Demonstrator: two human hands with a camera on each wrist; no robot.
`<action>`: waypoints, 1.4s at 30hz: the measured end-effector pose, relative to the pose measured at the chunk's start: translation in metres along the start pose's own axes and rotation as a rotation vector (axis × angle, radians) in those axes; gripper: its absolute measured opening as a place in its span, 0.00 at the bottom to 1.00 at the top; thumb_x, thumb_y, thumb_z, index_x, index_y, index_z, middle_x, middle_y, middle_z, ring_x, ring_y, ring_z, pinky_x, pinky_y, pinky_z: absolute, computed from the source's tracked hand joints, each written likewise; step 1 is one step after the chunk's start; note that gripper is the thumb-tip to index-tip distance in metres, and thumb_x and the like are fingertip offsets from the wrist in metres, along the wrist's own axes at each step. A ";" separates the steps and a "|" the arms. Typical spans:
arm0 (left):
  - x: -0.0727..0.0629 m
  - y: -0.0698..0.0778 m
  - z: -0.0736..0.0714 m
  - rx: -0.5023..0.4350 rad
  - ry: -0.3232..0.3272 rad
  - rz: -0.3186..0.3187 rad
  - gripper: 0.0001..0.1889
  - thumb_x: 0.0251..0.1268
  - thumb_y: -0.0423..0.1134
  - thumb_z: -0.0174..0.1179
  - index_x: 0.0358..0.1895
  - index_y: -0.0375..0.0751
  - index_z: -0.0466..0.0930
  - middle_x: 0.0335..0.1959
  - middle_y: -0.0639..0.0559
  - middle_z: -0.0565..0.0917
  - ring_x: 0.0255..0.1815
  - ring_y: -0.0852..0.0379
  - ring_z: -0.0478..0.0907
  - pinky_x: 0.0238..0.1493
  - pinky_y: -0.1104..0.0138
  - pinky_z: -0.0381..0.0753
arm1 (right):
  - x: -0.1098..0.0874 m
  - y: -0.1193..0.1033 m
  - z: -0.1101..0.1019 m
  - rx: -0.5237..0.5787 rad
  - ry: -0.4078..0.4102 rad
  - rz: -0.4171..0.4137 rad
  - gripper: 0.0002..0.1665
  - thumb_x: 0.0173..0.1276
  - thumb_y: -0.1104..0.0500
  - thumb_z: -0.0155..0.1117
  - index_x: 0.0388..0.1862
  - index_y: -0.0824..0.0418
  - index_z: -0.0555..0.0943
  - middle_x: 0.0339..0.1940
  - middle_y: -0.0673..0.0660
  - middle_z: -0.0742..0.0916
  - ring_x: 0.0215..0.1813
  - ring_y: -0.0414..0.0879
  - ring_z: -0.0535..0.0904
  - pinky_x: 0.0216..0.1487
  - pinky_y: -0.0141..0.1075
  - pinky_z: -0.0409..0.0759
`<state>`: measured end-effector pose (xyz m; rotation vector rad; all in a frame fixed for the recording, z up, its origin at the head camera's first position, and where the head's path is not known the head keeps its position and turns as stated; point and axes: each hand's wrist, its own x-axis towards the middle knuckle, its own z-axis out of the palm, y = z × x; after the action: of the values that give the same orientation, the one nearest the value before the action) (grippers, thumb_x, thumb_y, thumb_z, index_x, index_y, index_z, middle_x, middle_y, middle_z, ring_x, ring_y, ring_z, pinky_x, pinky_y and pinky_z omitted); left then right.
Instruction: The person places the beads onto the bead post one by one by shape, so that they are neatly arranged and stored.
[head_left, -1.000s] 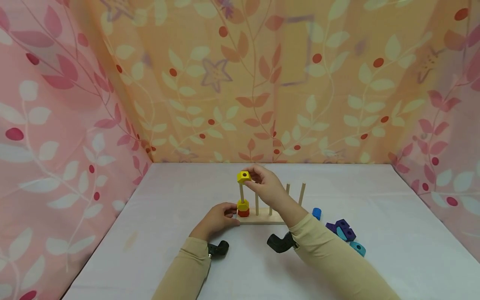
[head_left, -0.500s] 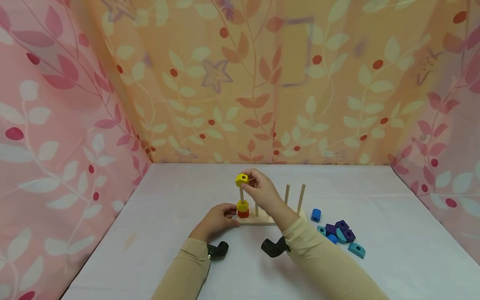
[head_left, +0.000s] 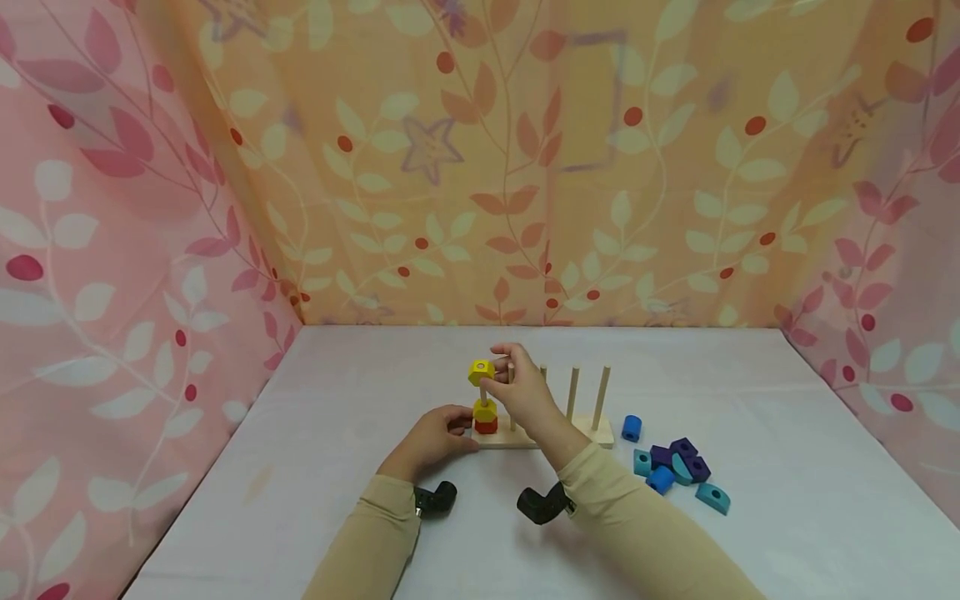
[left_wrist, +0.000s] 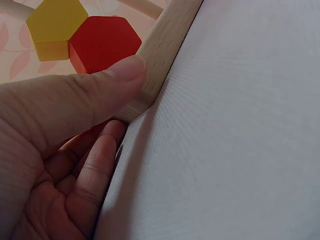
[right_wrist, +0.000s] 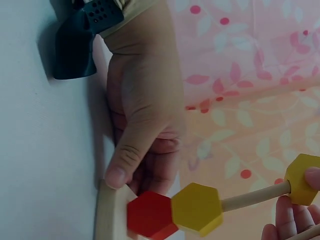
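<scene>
A wooden peg stand (head_left: 502, 443) with several upright pegs rests on the table. On its leftmost peg, a red hexagonal block (head_left: 486, 427) sits at the bottom with a yellow hexagonal block (head_left: 484, 410) touching it above. My right hand (head_left: 528, 398) pinches another yellow hexagonal block (head_left: 478, 377) near the top of that peg; in the right wrist view the peg enters this block (right_wrist: 298, 186). My left hand (head_left: 429, 440) holds the stand's left end. Its thumb (left_wrist: 127, 70) lies on the wooden base (left_wrist: 167, 42), with the other fingers partly hidden.
Right of the stand lie a blue block (head_left: 632, 428), a second blue block (head_left: 661, 480), several purple blocks (head_left: 683, 450) and several teal blocks (head_left: 712, 498). Black wrist cameras (head_left: 542, 505) hang below both wrists. Patterned curtains (head_left: 420, 208) surround the white table (head_left: 360, 375).
My right hand has moved down and slightly left, bringing the yellow hexagonal block lower at the leftmost peg. More loose blocks show beside the right forearm. My left hand stays put.
</scene>
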<state>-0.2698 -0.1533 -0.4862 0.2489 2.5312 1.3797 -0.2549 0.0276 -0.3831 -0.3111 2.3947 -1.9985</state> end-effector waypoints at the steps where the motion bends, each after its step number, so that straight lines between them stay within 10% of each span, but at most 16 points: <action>1: 0.000 0.000 0.000 0.000 -0.001 -0.002 0.27 0.44 0.45 0.71 0.53 0.50 0.76 0.50 0.55 0.79 0.51 0.56 0.75 0.55 0.59 0.73 | -0.001 0.002 0.000 0.006 0.004 0.008 0.26 0.59 0.66 0.64 0.56 0.57 0.69 0.43 0.56 0.79 0.42 0.47 0.75 0.44 0.36 0.78; 25: 0.004 -0.004 -0.002 0.010 -0.009 0.060 0.28 0.46 0.45 0.71 0.54 0.46 0.75 0.51 0.51 0.78 0.52 0.55 0.75 0.54 0.61 0.74 | -0.004 0.039 0.007 -0.037 0.024 0.047 0.13 0.58 0.66 0.64 0.42 0.64 0.74 0.38 0.57 0.81 0.42 0.47 0.77 0.49 0.42 0.75; 42: 0.002 -0.002 -0.001 0.010 -0.007 0.031 0.29 0.44 0.46 0.71 0.54 0.47 0.75 0.50 0.52 0.78 0.50 0.56 0.76 0.54 0.61 0.74 | -0.014 0.040 -0.002 -0.077 -0.035 0.000 0.31 0.62 0.63 0.61 0.64 0.60 0.65 0.60 0.61 0.75 0.61 0.56 0.70 0.61 0.51 0.67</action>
<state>-0.2721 -0.1553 -0.4876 0.2959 2.5397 1.3755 -0.2473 0.0385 -0.4237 -0.3450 2.4540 -1.8880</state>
